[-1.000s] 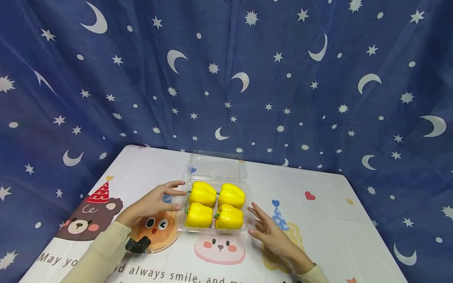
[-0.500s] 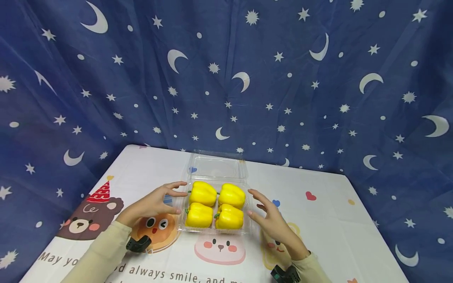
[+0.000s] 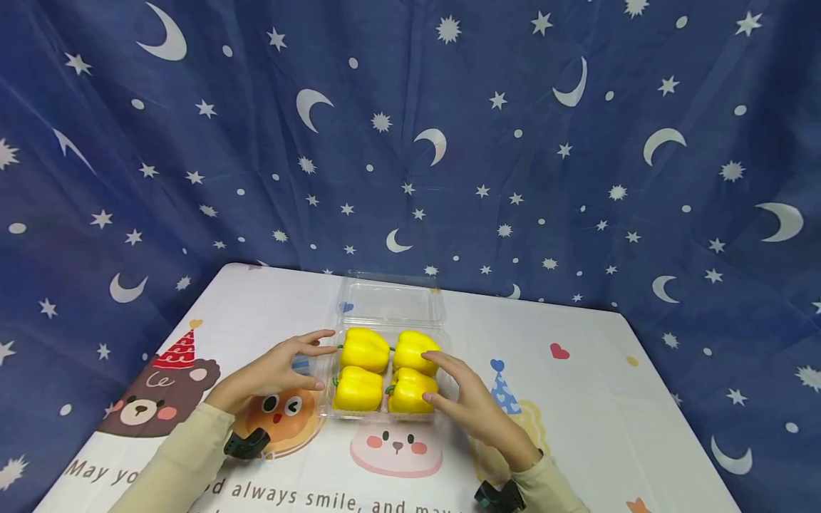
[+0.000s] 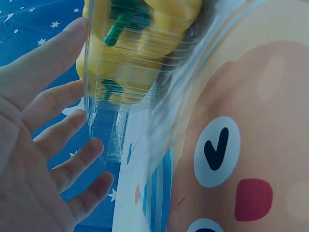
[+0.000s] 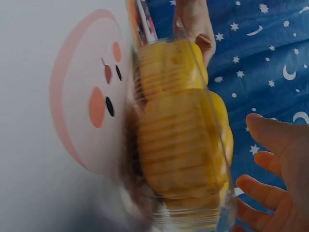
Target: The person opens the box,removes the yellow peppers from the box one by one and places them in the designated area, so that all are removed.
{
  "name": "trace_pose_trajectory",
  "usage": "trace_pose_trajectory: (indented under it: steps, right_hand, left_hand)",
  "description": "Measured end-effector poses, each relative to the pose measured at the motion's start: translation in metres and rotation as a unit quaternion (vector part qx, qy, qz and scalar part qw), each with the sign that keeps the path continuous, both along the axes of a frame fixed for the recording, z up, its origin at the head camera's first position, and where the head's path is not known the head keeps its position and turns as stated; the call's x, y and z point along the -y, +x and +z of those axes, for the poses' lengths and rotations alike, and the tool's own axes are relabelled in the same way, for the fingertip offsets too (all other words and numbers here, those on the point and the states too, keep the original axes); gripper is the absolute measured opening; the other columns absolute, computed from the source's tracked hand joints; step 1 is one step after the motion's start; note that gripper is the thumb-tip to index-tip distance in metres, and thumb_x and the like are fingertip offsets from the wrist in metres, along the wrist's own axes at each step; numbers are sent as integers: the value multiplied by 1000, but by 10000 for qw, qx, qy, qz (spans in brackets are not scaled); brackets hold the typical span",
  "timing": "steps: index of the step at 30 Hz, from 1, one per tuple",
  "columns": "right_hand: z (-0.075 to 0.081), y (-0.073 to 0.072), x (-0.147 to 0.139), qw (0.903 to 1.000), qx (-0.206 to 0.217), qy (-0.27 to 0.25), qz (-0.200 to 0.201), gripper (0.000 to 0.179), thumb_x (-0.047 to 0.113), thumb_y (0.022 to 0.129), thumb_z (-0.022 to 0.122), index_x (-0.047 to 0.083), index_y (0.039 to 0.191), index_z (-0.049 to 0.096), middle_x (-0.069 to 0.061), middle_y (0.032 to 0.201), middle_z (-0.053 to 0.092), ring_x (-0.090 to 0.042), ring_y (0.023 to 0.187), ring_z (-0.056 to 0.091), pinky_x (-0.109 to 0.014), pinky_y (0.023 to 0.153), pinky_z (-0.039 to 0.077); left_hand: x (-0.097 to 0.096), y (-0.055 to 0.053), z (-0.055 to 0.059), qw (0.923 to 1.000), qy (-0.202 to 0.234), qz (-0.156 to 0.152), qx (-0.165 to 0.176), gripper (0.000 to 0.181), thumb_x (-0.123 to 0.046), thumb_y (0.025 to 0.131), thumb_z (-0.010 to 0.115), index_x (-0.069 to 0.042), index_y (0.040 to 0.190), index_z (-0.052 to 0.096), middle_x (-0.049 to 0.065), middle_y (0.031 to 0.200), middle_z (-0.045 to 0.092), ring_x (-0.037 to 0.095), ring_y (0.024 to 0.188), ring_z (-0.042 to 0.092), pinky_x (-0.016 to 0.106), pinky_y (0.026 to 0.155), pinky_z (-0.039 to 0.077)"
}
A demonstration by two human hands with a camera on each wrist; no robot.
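Several yellow bell peppers (image 3: 364, 349) with green stems lie in two rows in a clear plastic clamshell box (image 3: 327, 377). Its lid (image 3: 394, 303) is folded back, away from me. My left hand (image 3: 279, 367) is at the box's left side, fingers spread and slightly bent, fingertips right at the rim in the left wrist view. Over the right-hand peppers (image 3: 412, 390) my right hand (image 3: 477, 406) reaches in from the right, fingers parted and holding nothing. In the right wrist view, its thumb (image 5: 275, 133) and fingers stand apart from the peppers, above the box's rim.
A white tablecloth (image 3: 564, 406) with printed cartoon animals and lettering covers the table. Behind and to the left hangs a dark blue curtain (image 3: 474, 235) with moons and stars. A black strap (image 3: 246, 444) circles the left wrist, another (image 3: 500, 496) the right.
The right hand leaves the box's right side, lifts and moves left over the right-hand peppers. The left hand stays at the left rim. Peppers and box keep their places.
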State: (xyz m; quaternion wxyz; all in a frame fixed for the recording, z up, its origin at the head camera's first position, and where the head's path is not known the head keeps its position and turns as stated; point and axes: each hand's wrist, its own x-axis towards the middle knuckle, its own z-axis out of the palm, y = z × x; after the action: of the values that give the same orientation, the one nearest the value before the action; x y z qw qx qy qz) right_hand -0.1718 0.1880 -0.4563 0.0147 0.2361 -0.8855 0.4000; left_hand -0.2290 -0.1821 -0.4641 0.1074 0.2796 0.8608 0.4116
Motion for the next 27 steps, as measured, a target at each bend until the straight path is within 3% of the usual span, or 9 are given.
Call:
trace_pose_trajectory:
  steps: [11,27]
  right_hand:
    - [-7,-1,7,9985,-138,519,98,58,23,87,80,19,141,59,2,142,63,-24,134,55,-52,115,42]
    - [-7,0,15,9961,104,864,-109,62,29,86,81,16,142,58,-4,143,61,-32,135,54,-55,115,41]
  left_hand:
    - [-1,0,1,10000,-68,10,-42,62,-22,83,83,-6,139,61,18,163,36,51,149,28,73,114,30]
    - [0,-1,0,9999,-124,74,-29,65,-27,83,84,-8,141,60,16,163,35,49,150,27,73,115,28]
